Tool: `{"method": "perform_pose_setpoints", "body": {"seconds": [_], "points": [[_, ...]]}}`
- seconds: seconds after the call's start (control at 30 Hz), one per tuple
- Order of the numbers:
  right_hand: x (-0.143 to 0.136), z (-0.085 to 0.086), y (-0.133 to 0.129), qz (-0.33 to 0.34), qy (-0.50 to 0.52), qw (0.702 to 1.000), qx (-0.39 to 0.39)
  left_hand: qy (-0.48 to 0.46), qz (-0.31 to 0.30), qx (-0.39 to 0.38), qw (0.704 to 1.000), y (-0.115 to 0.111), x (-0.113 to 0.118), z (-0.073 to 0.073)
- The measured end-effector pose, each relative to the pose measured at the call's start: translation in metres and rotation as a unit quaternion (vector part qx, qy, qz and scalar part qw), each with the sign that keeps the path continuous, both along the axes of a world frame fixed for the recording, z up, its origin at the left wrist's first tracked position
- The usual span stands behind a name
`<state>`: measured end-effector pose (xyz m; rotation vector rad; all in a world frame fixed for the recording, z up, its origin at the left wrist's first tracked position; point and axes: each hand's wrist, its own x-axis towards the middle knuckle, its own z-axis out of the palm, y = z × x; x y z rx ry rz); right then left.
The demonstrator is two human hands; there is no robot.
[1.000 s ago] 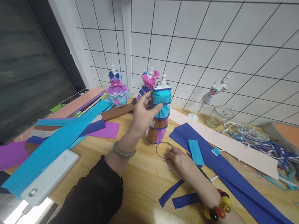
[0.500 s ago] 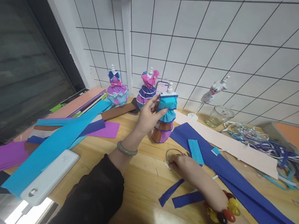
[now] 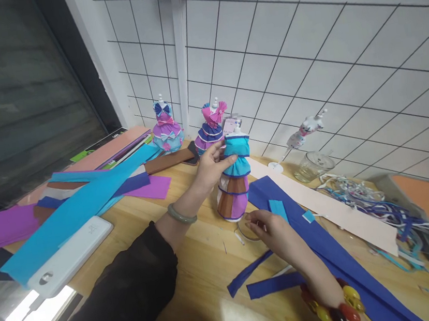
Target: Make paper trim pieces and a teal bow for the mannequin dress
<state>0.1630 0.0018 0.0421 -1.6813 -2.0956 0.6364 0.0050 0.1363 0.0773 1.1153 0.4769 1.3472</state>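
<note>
My left hand [image 3: 213, 166] is wrapped round the waist of a small dress form [image 3: 233, 179], which stands nearly upright on the table. Its tiered dress is light blue above, with brown, purple and pale panels edged in dark blue below. Just right of the hem is my right hand [image 3: 267, 227], fingers curled together; whatever they may pinch is too small to make out. Beneath those fingers a thin looped cord [image 3: 243, 234] lies by a small white piece. Dark blue strips [image 3: 272, 285] lie below the right wrist.
Two dressed forms [image 3: 166, 130] stand at the back, a phone [image 3: 231, 124] near them. A bare form [image 3: 305, 131] leans at right beside a glass [image 3: 314, 166] and tangled ribbons [image 3: 354, 188]. Long blue fabric [image 3: 318, 241] runs rightward; fabric strips [image 3: 83, 210] and a power bank [image 3: 72, 256] lie left.
The dress form has tipped more upright and come down toward me, with my left hand still round it. My right hand has risen a little off the looped cord, its fingers turning into view.
</note>
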Motion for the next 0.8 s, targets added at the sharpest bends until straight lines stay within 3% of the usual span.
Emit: {"method": "perform_pose_setpoints", "body": {"seconds": [0.23,0.5,0.67,0.8], "points": [[0.004,0.011,-0.001,-0.141,0.083,0.983,0.080,-0.014,-0.054,-0.055,0.997,-0.005,0.002,0.001],[0.000,0.014,-0.004,-0.168,0.136,0.964,0.157,-0.003,-0.063,-0.082,0.995,-0.008,0.007,-0.006],[0.001,0.016,-0.001,-0.237,0.248,0.911,0.228,0.020,-0.153,-0.113,0.982,-0.021,0.015,-0.006],[0.004,0.015,0.003,-0.250,0.365,0.878,0.184,0.046,-0.220,-0.122,0.967,-0.035,0.024,-0.007]]}}
